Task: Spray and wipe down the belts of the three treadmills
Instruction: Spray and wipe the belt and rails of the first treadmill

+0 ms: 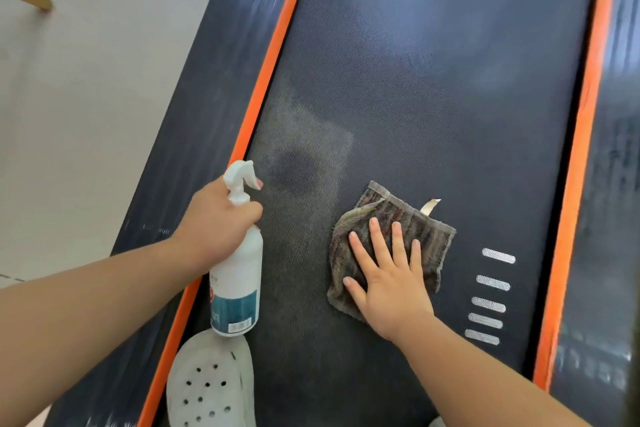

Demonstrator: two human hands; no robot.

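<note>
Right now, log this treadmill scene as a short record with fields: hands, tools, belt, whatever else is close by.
left hand: grips the white spray bottle at its neck, nozzle aimed at the belt
right hand: flat, fingers spread, presses the brown cloth onto the belt
belt surface: dark, textured; hazy patch ahead of the nozzle
trim: orange strips along both belt edges
markings: five white dashes right of the cloth
footwear: white perforated shoe below the bottle
</note>
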